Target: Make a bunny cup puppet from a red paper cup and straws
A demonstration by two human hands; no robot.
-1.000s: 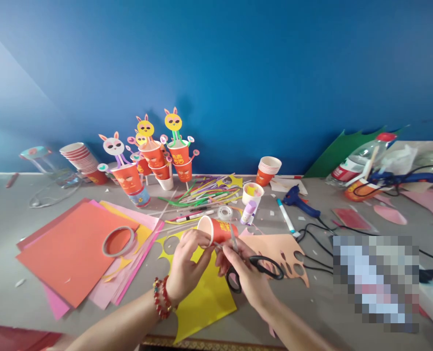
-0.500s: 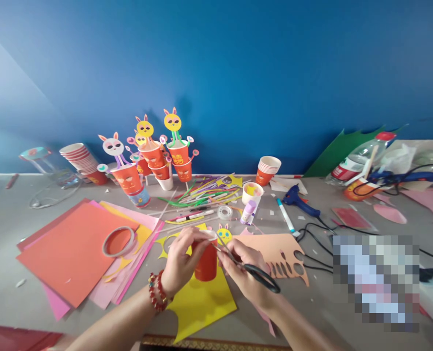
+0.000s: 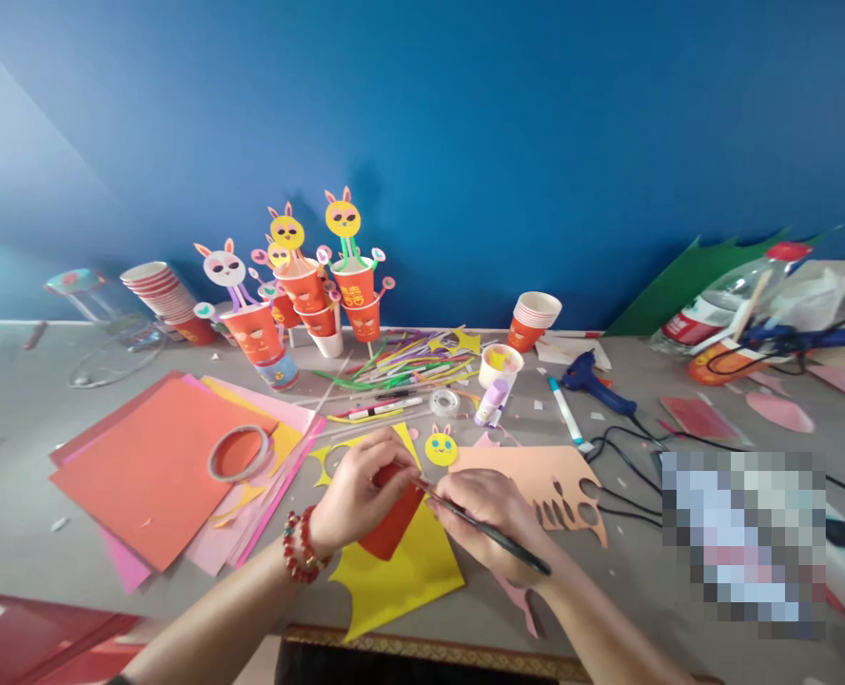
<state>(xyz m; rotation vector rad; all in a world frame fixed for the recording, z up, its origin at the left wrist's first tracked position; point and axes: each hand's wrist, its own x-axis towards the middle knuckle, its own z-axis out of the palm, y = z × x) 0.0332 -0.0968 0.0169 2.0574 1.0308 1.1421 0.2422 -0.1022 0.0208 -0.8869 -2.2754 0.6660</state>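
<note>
My left hand [image 3: 366, 490] is wrapped over the top of a red paper cup [image 3: 392, 526], which tilts above a cut yellow sheet [image 3: 408, 595]. My right hand [image 3: 490, 509] grips black-handled scissors [image 3: 512, 547], their blades pointing left at the cup's upper side. The left fingers partly hide where the blade tips meet the cup. Just beyond the hands lies a yellow paper rabbit head [image 3: 442, 447]. To the right of it is a peach sheet [image 3: 522, 463] with shapes cut out.
Decorated rabbit cups [image 3: 255, 333] stand by the blue wall. Pipe cleaners [image 3: 401, 371], a tape roll [image 3: 444, 402], a glue stick [image 3: 492, 401] and a blue glue gun [image 3: 598, 383] lie beyond my hands. Coloured sheets [image 3: 151, 466] are stacked at left; a black cable [image 3: 626, 514] runs at right.
The cup has gone from upright to tilted, with its rim now hidden under my left hand. The scissors have turned edge-on in my right hand. The view has shifted slightly.
</note>
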